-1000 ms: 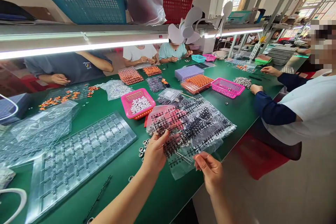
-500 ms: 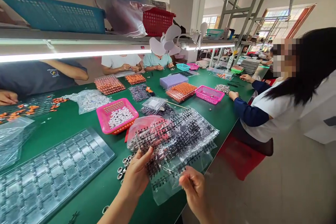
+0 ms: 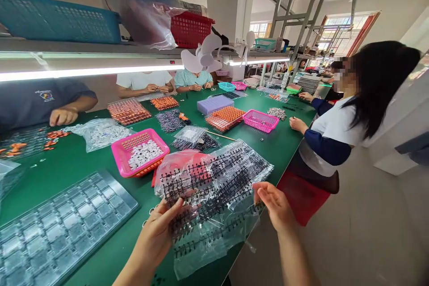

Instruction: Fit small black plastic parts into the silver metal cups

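the left hand (image 3: 157, 228) is closed on the left edge of the clear bag (image 3: 216, 201) with black strips (image 3: 231, 187) — the right hand (image 3: 275, 203) is at its right edge, whether gripping i cannot tell — over the green table (image 3: 281, 143); leftward are a pink basket (image 3: 118, 161) and a clear tray (image 3: 67, 228)

Left hand (image 3: 160, 229) gripping, thumb (image 3: 174, 210) stretched inward — right hand (image 3: 275, 205) half-curled, fingers (image 3: 268, 187) pointing left
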Demonstrator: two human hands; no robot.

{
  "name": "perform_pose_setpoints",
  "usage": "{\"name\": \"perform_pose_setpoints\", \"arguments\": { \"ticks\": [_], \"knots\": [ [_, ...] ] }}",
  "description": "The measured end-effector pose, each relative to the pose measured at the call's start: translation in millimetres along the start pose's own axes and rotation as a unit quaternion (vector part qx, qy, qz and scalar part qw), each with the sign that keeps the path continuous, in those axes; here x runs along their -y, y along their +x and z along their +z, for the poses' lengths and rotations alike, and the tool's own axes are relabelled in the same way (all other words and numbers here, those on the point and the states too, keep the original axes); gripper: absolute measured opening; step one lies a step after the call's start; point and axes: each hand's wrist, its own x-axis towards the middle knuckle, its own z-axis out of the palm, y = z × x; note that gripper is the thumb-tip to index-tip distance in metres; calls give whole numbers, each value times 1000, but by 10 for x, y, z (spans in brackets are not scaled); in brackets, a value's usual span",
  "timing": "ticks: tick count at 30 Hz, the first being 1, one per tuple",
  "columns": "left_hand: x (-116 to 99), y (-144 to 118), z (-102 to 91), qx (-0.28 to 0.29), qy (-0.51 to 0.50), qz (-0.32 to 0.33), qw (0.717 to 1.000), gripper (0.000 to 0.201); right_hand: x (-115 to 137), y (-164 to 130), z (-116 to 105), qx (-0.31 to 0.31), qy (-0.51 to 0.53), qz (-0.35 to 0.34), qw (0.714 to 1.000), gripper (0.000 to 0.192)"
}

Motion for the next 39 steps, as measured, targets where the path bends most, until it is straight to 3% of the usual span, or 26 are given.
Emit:
{"name": "perform_pose_setpoints", "arguments": {
  "ticks": [9,23,27,31,35,39],
  "knots": [
    [27,-8,-62,16,15,28,999,42,-33,17,26,-34,-105,-4,994,32],
    [83,52,52,24,12,-3,1000,56,-166,98,35,-76,-133,-3,988,40],
    [48,216,204,58,10,10,998,55,-178,343,-64,-89,-106,14,990,39],
    [-26,575,408,65,49,38,996,54,-192,684,-222,-92,-91,22,991,39],
    [-103,865,496,12,87,72,994,63,-309,895,-364,-122,-79,42,988,44],
    [-101,830,449,-36,103,125,986,67,-513,875,-467,-196,-60,54,977,47]
  ]
}}
